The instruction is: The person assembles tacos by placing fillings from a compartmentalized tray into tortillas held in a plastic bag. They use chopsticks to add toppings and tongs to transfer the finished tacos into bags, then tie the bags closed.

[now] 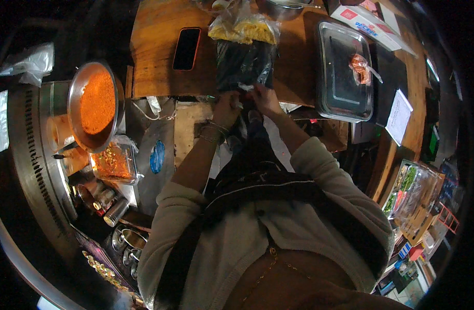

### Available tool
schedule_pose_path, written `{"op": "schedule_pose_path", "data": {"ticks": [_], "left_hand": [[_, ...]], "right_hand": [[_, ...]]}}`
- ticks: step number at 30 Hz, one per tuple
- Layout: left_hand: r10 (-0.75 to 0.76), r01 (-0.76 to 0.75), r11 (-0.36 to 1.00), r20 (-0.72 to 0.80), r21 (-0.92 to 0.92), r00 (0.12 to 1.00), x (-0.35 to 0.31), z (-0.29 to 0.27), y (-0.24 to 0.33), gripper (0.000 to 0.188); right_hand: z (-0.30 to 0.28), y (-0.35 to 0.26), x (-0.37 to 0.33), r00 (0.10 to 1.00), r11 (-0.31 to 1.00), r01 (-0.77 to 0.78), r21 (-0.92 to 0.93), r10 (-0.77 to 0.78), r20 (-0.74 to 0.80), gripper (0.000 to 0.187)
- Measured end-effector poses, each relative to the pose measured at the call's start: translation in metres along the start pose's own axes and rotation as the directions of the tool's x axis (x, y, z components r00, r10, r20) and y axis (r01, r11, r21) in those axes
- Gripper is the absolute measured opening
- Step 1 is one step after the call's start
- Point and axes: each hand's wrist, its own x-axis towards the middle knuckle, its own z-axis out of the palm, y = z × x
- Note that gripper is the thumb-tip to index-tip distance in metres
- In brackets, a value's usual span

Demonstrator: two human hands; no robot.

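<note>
A black plastic bag (245,64) lies on the wooden table, its near end at the front edge. My left hand (227,109) is closed at that end, with its fingers pinched together on the bag. Beside it, my right hand (266,99) also pinches the bag's near end, thumb and fingers pressed close. Between the hands a small whitish bit shows, too small to name. Just beyond the black bag sits a clear plastic bag (246,30) of yellow food.
A phone (187,49) lies left of the bags. On the right are a metal tray (345,98), a small bag of reddish food (359,70) and a paper sheet (399,116). Far left stand a bowl of orange powder (97,101) and a tub of red flakes (113,164).
</note>
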Motion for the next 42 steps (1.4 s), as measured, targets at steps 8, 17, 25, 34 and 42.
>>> {"op": "schedule_pose_path", "data": {"ticks": [8,17,25,34,42], "left_hand": [[0.275,-0.135,0.765,-0.130,0.630,0.952,-0.029,-0.002,0.029,0.022],[0.505,-0.551,0.706,0.229,0.445,0.832,-0.015,-0.002,0.041,0.017],[0.569,-0.563,0.749,0.097,0.350,0.817,-0.002,-0.008,0.049,0.009],[0.424,-0.391,0.880,-0.079,0.269,0.902,0.003,-0.003,0.037,0.010],[0.153,-0.159,0.970,-0.044,-0.186,0.987,0.009,-0.008,0.000,0.035]], "right_hand": [[0.004,-0.011,0.008,0.998,0.998,-0.049,0.042,0.047,0.052,0.017],[0.005,-0.002,0.007,0.964,0.960,0.244,-0.135,-0.225,0.141,0.026],[0.005,0.009,0.008,0.791,0.809,0.582,-0.084,-0.538,0.292,0.039],[0.016,0.007,-0.002,0.914,0.914,0.378,-0.149,-0.342,0.217,0.034],[-0.002,-0.014,-0.004,0.962,0.978,0.082,0.191,-0.128,0.243,0.025]]}}
